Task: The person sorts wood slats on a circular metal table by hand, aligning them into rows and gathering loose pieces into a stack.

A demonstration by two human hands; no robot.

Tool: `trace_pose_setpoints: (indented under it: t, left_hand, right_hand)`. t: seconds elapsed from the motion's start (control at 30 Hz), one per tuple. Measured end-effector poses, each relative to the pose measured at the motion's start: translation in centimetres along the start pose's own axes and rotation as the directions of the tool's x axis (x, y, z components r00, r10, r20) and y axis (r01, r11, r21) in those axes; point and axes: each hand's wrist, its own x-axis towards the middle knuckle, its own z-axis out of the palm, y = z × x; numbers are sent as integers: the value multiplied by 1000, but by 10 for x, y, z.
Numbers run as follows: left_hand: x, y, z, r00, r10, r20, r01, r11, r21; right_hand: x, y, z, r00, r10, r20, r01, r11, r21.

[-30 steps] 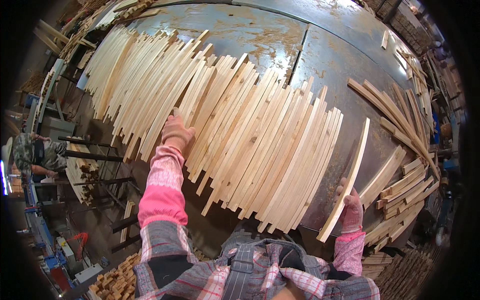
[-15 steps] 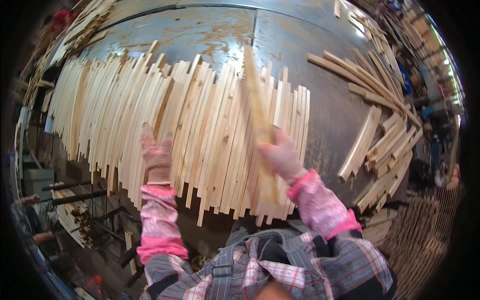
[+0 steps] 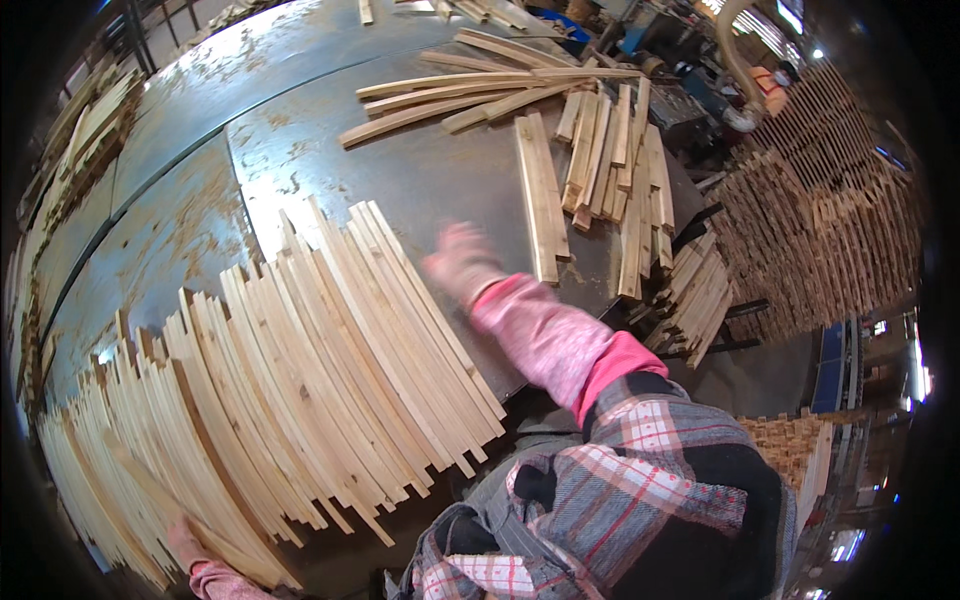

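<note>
A long row of pale wooden strips [image 3: 320,360] lies side by side on the metal table. Near the lower left edge, my left hand [image 3: 184,547] is closed on a wooden strip [image 3: 195,520], which slants across the others; its fingers are partly hidden. My right hand [image 3: 462,262] is blurred by motion, over the metal surface just right of the row. No strip shows in it, and its thumb stands apart from its fingers. Beyond it lies a loose heap of wooden strips [image 3: 600,150], some crossing each other.
The metal table [image 3: 290,165] has seams and patches of sawdust. More wood is piled along its far left edge [image 3: 85,140]. Large stacks of wood [image 3: 790,240] stand on the right. Farther off, near machinery, is a person in orange [image 3: 770,88].
The view has turned right. My right hand no longer has the strip it held upright and has moved toward the heap. My left hand, earlier open over the row, is now on a slanted strip.
</note>
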Motion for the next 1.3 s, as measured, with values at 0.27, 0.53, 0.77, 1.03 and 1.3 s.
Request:
trace_pose_setpoints:
  t: [0.27, 0.53, 0.77, 1.03, 1.3]
  left_hand:
    - [-22, 137, 82, 963, 93, -252, 67, 825, 560]
    - [-240, 404, 380, 153, 982, 109, -978, 166, -129]
    - [-305, 394, 526, 318, 727, 609, -947, 209, 245]
    - [-285, 394, 524, 456, 682, 571, -885, 413, 213]
    - [-337, 435, 571, 605, 670, 430, -756, 315, 574]
  right_hand:
    - [20, 166, 38, 856, 516, 24, -516, 856, 17]
    - [-133, 126, 57, 821, -88, 565, -285, 794, 537]
    - [-51, 164, 36, 644, -350, 680, 387, 916, 105]
    - [68, 235, -16, 906, 341, 252, -371, 925, 80]
    - [-19, 209, 12, 326, -668, 669, 516, 719, 466]
